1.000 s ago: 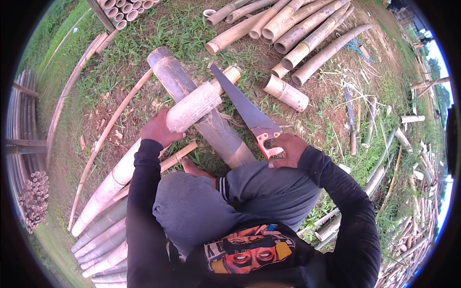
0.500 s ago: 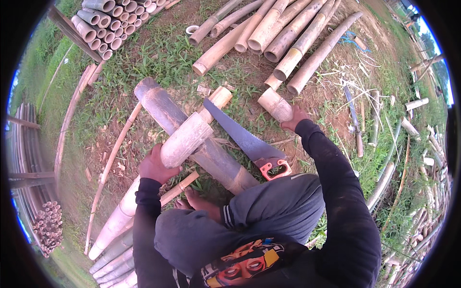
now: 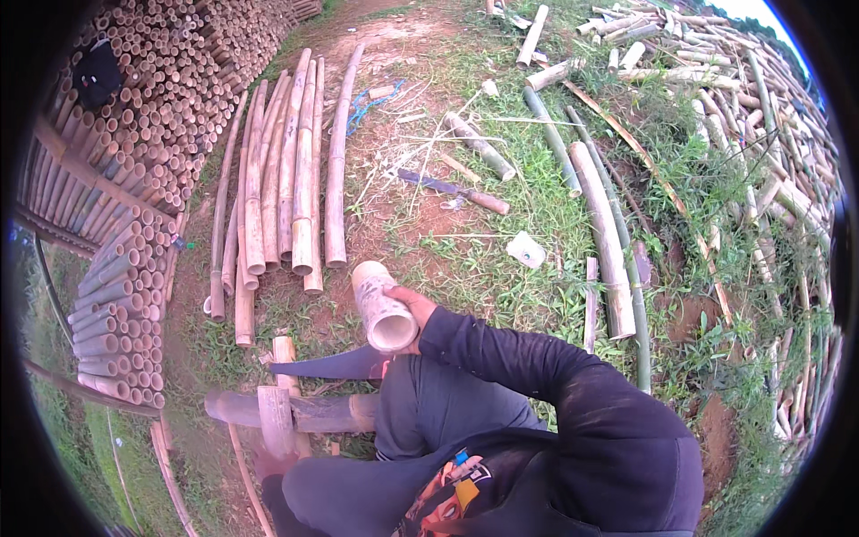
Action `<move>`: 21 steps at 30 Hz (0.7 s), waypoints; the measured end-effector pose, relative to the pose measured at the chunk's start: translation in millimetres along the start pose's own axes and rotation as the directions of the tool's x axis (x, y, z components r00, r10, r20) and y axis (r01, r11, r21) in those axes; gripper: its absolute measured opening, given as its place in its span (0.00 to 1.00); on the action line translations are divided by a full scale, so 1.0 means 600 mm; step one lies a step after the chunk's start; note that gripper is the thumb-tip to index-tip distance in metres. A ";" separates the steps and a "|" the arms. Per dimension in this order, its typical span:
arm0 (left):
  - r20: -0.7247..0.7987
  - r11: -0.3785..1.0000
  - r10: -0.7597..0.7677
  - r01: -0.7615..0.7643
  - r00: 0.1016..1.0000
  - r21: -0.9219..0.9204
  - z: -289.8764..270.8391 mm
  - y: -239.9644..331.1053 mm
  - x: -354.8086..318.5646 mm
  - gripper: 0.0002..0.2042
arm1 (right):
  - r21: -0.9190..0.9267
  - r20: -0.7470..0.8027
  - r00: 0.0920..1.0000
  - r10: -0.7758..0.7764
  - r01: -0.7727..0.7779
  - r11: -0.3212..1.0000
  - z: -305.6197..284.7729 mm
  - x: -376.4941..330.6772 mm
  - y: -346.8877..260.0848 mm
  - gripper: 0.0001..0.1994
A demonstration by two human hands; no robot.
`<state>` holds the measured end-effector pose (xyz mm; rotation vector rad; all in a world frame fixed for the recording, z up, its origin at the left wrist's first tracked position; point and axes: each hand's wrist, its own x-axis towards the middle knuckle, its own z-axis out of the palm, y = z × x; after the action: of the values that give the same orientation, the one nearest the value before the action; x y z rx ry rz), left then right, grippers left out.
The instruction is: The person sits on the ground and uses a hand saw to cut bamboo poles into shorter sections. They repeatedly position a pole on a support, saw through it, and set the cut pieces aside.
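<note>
My right hand point(image 3: 415, 310) grips a short cut piece of bamboo point(image 3: 372, 291), its hollow end turned toward me, above my knee. Low on the left, my left hand point(image 3: 274, 464) is closed about a pale bamboo pole point(image 3: 276, 413); its fingers are dim and partly blurred. That pole rests across a thick dark bamboo log point(image 3: 340, 413) lying on the ground. Beyond the log lies a handsaw point(image 3: 327, 365), its blade pointing left and its handle mostly hidden by my knee. The end of another bamboo length point(image 3: 284, 351) shows near the blade tip.
Long bamboo poles point(image 3: 291, 179) lie ahead. Stacked bamboo point(image 3: 197, 98) fills the far left. A machete point(image 3: 434, 183) lies on the ground beside scattered strips. A white plastic container point(image 3: 526, 250) sits in the grass, and a heap of bamboo offcuts point(image 3: 761, 143) covers the right.
The view has swung to the right. My right hand still holds the short bamboo piece, now with its hollow end facing me. My left hand stays at the pole.
</note>
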<state>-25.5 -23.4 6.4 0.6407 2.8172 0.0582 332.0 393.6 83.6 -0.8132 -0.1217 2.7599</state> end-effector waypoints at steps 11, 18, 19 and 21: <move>-0.126 0.970 -0.119 0.089 0.985 -0.226 -0.086 -0.223 -0.035 0.32 | -0.298 0.476 -0.705 -0.525 0.432 -0.851 0.089 -0.889 -0.458 0.42; -0.199 0.988 -0.143 0.126 0.970 -0.092 0.010 -0.218 -0.199 0.17 | -0.969 0.151 0.685 -0.713 0.245 0.030 -0.088 -0.250 -0.157 0.36; -0.268 0.993 -0.086 0.061 0.960 -0.103 0.009 -0.219 -0.229 0.17 | -0.991 0.128 0.852 -0.508 0.127 -0.036 -0.096 -0.182 -0.099 0.37; -0.299 0.953 -0.196 0.109 0.934 -0.281 0.001 -0.218 -0.297 0.16 | -0.708 0.488 0.849 -0.201 0.250 -0.660 -0.082 -0.093 -0.020 0.32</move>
<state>75.0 -218.0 35.1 0.3750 3.0831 0.5445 406.4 390.4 73.2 -0.6129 -2.7722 0.9718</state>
